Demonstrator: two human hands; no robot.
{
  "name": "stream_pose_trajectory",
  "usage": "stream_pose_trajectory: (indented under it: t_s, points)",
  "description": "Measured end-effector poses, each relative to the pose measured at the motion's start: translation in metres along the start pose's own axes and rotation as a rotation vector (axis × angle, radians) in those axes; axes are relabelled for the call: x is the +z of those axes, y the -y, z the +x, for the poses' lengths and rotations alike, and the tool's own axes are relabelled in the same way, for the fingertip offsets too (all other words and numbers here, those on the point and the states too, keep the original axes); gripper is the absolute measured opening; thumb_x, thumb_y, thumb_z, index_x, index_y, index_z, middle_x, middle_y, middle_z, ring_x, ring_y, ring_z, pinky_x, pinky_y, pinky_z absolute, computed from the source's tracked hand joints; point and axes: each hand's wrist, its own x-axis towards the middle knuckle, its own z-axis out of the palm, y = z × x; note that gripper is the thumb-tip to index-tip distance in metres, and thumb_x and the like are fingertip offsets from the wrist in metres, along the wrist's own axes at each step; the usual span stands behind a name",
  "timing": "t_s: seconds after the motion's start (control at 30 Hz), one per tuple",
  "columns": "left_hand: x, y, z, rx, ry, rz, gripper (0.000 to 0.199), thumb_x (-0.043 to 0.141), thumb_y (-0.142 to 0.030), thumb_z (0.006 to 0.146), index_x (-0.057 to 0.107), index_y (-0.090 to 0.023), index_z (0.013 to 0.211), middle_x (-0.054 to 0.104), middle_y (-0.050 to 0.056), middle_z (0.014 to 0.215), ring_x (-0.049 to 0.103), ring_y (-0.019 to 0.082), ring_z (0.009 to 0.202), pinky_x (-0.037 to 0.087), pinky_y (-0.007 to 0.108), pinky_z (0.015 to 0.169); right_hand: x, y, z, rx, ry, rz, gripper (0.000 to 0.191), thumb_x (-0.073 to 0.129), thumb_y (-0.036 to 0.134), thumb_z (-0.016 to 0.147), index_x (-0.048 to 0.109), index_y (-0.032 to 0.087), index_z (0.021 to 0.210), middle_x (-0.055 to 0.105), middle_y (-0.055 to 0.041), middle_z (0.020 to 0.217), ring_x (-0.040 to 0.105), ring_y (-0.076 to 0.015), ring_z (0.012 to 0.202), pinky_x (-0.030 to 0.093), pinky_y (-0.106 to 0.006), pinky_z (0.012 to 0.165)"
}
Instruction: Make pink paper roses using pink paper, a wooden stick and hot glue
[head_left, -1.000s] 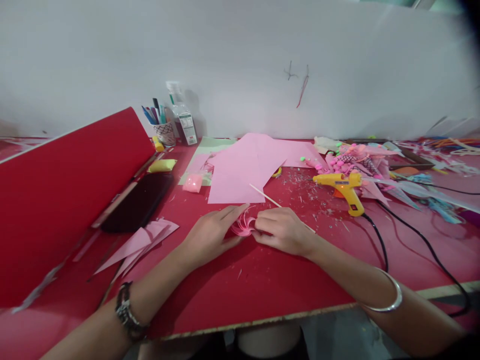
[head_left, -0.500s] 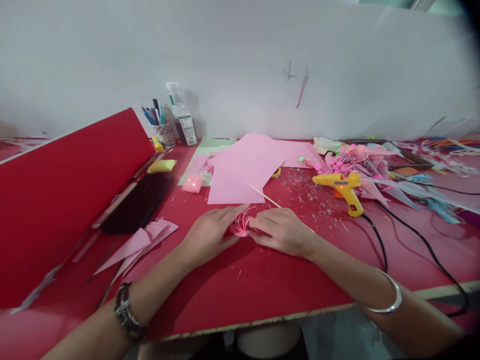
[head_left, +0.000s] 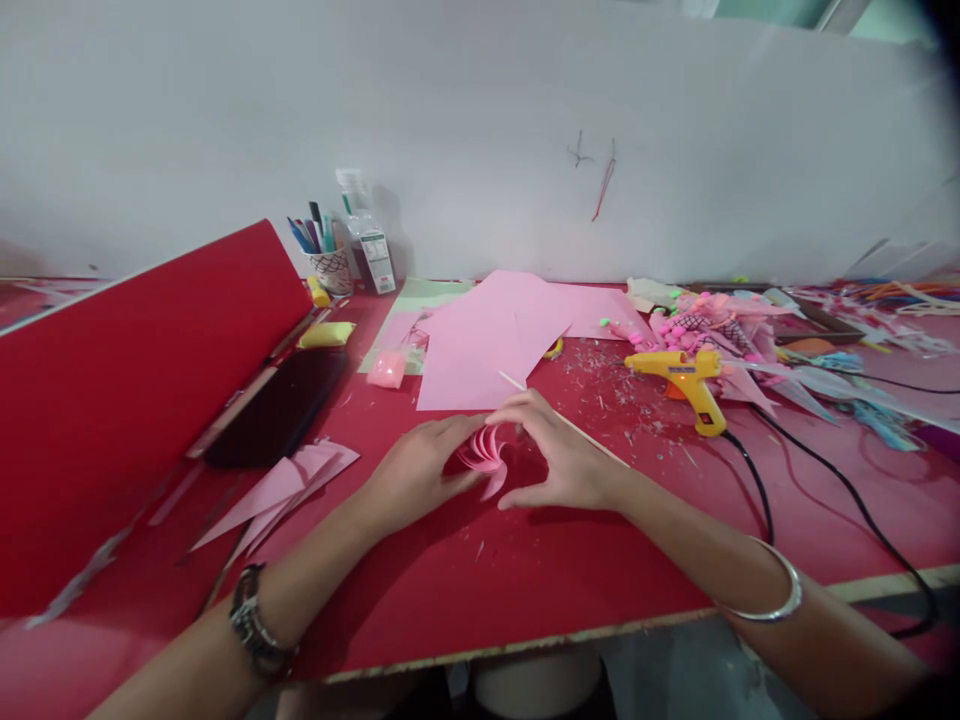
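Note:
A piece of pink paper cut into curled strips is between my hands, just above the red tabletop. My left hand grips its left side, with the thumb below and the fingers above. Around its right side, my right hand is spread, thumb well apart from the fingers. Its fingertips reach over the top of the strips; whether they touch is unclear. A thin pale stick lies behind my right hand. Large pink paper sheets are spread just beyond both hands.
A yellow glue gun with a black cord lies at right, near a heap of pink decorations. At left are folded pink paper pieces, a dark phone and a raised red board. A pen cup and bottle stand behind.
My right hand has opened from a pinch on the paper strips, its thumb and fingers spreading apart. A loose strip end now shows hanging down. My left hand keeps its hold.

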Motion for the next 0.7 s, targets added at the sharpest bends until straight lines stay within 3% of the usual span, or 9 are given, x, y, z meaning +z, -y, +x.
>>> stream_pose_trajectory:
  t_s: [0.13, 0.33, 0.57, 0.7]
  points:
    - [0.0002, 0.0006, -0.0008, 0.001, 0.043, -0.038, 0.030, 0.051, -0.030, 0.078, 0.048, -0.019, 0.105, 0.061, 0.004, 0.093, 0.057, 0.015, 0.077, 0.045, 0.026, 0.065, -0.0002, -0.0013, 0.0004, -0.002, 0.058, -0.027, 0.062, 0.065, 0.040, 0.064, 0.037, 0.021, 0.116, 0.040, -0.0081, 0.113, 0.042, -0.0190, 0.105, 0.038, -0.034, 0.089]
    - [0.0014, 0.0018, -0.0010, 0.032, 0.082, -0.030, 0.023, 0.051, -0.033, 0.078, 0.050, -0.018, 0.095, 0.061, 0.003, 0.081, 0.056, 0.014, 0.066, 0.042, 0.023, 0.055, 0.0013, -0.0006, 0.0013, -0.006, 0.076, -0.047, 0.048, 0.060, 0.039, 0.070, 0.041, 0.019, 0.109, 0.047, -0.0075, 0.105, 0.048, -0.0178, 0.095, 0.042, -0.033, 0.081]
    - [0.0018, -0.0003, -0.0012, 0.021, 0.139, -0.052, 0.018, 0.049, -0.026, 0.078, 0.049, -0.017, 0.094, 0.060, 0.004, 0.083, 0.055, 0.014, 0.069, 0.043, 0.024, 0.057, 0.0030, 0.0002, 0.0014, -0.003, 0.045, -0.083, 0.042, 0.058, 0.039, 0.072, 0.042, 0.018, 0.104, 0.048, -0.0062, 0.102, 0.049, -0.0165, 0.091, 0.043, -0.030, 0.078]
    - [-0.0022, -0.0055, -0.0002, 0.004, 0.184, -0.111, 0.027, 0.048, -0.020, 0.076, 0.046, -0.018, 0.103, 0.058, 0.005, 0.095, 0.055, 0.017, 0.081, 0.044, 0.027, 0.068, 0.0029, 0.0010, 0.0013, 0.021, 0.032, -0.097, 0.037, 0.057, 0.036, 0.073, 0.043, 0.020, 0.103, 0.048, -0.0055, 0.101, 0.049, -0.0161, 0.089, 0.043, -0.029, 0.076]
